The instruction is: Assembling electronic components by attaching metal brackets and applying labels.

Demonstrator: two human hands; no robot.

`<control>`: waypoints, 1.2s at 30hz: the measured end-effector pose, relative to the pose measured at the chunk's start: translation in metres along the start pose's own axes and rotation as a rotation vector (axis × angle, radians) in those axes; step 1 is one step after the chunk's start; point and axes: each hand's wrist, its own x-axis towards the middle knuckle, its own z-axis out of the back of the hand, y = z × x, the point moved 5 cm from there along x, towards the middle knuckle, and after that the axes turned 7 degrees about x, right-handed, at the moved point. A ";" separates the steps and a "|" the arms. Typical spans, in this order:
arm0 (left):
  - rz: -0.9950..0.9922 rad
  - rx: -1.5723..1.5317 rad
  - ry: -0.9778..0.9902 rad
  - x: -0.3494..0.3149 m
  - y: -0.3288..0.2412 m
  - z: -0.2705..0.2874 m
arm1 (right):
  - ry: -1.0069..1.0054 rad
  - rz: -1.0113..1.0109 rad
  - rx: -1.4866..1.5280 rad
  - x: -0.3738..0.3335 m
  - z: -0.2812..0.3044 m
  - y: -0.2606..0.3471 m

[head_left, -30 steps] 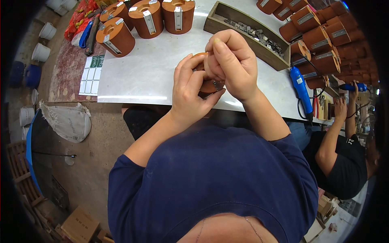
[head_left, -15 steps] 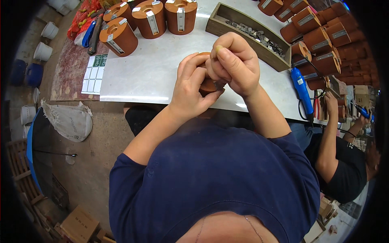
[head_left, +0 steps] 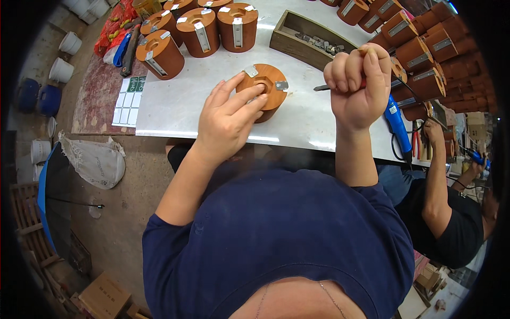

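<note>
A reddish-brown wooden cylinder [head_left: 273, 99] with a central hole stands upright on the pale tabletop in front of me. Two small metal pieces, one bracket [head_left: 281, 85] at its right and another bracket [head_left: 250, 70] at its upper left, sit on its top rim. My left hand [head_left: 223, 117] lies over the cylinder's left side with fingers stretched out, one fingertip at the hole; its thumb is hidden. To the right, raised above the table, my right hand [head_left: 357, 90] is closed round a screwdriver [head_left: 322, 87], whose dark shaft points left; a bit of red handle shows.
Several wooden cylinders [head_left: 197, 34] with metal strips stand at the back left; many more are stacked at the right. A wooden box [head_left: 297, 45] of small metal parts lies behind my right hand. Nearby is a blue corded power tool [head_left: 397, 125]. A co-worker's arm [head_left: 436, 175] reaches in at right.
My hands have separated: the right moved right, its screwdriver now visible, and the left spread its fingers over the cylinder. The cylinder, mostly hidden before, now shows upright on the table.
</note>
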 end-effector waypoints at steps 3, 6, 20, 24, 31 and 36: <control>-0.015 0.001 0.011 -0.001 0.000 0.004 | -0.105 -0.002 -0.066 -0.001 0.011 -0.005; 0.119 0.010 -0.038 0.009 -0.013 0.003 | -0.128 -0.031 -0.055 -0.003 0.007 -0.016; 0.156 -0.223 0.041 0.023 -0.007 -0.009 | -0.047 -0.190 -0.055 -0.015 -0.016 -0.059; 0.193 -0.192 -0.056 0.018 -0.007 -0.014 | -0.036 -0.207 -0.044 -0.014 -0.020 -0.063; 0.201 -0.202 -0.075 0.018 -0.005 -0.016 | 0.016 -0.210 -0.054 -0.010 -0.020 -0.064; 0.193 -0.207 -0.077 0.016 -0.002 -0.018 | 0.109 -0.285 -0.107 -0.008 -0.024 -0.067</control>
